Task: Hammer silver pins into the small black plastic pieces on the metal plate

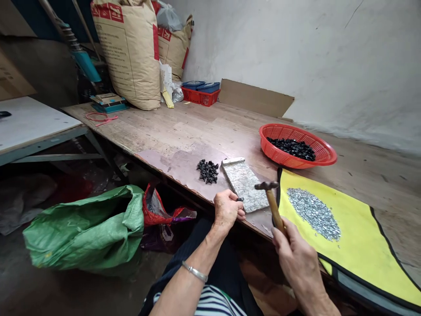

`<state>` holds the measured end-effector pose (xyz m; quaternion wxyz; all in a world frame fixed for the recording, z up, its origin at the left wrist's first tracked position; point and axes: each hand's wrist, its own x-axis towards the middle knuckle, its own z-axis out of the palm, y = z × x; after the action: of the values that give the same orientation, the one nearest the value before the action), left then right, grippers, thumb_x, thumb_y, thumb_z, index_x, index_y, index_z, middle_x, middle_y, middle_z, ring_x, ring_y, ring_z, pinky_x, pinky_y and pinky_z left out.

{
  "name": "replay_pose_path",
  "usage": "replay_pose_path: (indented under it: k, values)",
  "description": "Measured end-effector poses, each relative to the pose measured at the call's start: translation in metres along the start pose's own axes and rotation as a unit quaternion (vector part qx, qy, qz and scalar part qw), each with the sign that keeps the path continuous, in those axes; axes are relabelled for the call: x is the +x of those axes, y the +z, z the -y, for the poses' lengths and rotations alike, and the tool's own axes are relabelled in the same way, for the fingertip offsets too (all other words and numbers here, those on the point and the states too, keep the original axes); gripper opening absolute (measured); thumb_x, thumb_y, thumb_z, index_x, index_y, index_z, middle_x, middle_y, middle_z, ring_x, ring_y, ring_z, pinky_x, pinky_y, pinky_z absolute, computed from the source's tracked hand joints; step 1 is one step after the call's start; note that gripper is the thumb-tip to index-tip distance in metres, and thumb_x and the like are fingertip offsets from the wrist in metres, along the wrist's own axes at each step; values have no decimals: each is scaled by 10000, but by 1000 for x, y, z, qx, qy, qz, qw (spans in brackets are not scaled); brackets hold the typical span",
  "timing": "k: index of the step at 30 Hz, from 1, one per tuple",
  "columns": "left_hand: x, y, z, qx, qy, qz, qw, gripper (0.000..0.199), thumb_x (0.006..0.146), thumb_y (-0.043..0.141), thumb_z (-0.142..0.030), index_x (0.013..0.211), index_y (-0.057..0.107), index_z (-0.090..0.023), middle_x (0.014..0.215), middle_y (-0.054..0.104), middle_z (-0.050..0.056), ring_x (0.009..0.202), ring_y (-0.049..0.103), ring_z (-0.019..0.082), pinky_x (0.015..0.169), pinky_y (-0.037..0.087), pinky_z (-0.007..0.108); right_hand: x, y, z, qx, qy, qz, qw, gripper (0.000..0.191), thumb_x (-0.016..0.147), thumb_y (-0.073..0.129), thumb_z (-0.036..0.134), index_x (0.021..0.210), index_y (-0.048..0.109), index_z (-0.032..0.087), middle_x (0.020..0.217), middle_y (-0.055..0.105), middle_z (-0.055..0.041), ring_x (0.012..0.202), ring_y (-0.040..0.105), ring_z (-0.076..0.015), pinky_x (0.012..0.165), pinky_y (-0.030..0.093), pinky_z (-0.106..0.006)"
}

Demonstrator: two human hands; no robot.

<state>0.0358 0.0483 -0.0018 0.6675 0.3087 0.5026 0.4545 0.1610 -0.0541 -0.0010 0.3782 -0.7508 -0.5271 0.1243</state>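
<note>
My left hand (227, 210) is closed, pinching a small black part (240, 199) at the near left edge of a worn, flat block (247, 184). In my right hand (297, 256) is a hammer (274, 204) with a wooden handle, its metal head raised over the block's right side. Left of the block lies a little heap of black parts (208, 171). To the right, a pile of small shiny metal pieces (314, 213) rests on a yellow cloth (357, 232) with black edging.
A red plastic basket (324, 153) holding many black parts (292, 148) stands behind the yellow cloth. Large paper sacks (131, 52) and a small red crate (202, 96) are at the back. Below the table's front edge, a green sack (88, 228) sits at left.
</note>
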Motion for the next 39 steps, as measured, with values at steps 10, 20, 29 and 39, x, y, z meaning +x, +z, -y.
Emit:
replay_pose_path:
  k: [10,20,29,39]
  values:
    - [-50,-28,-10,69,160,72,982,55,642,632,-108,626,596,-147,447,522,-49,402,551,94,428,429,168,53,0,-2,166,172,139,961,179,730,525,336,818,498,182,516,510,36,339,428,-111,336,315,-227]
    - [-69,-45,-12,199,458,87,862,145,772,545,-45,734,628,-157,598,547,-5,505,508,86,492,428,190,47,-8,-1,-342,-43,34,938,219,830,450,298,834,636,182,803,617,-111,774,573,-268,638,410,-352]
    - [-79,-52,-18,347,501,86,789,274,847,433,-102,783,683,-192,712,651,76,669,602,147,612,477,224,-3,-4,52,295,9,150,944,326,699,706,318,1009,669,222,897,680,-32,778,630,-178,694,531,-279]
    - [-81,-60,-15,281,449,86,844,214,800,517,-116,698,686,-198,685,651,58,637,599,138,588,462,217,-10,12,68,366,-24,135,921,157,733,685,228,887,716,212,675,603,8,510,503,-92,452,441,-206]
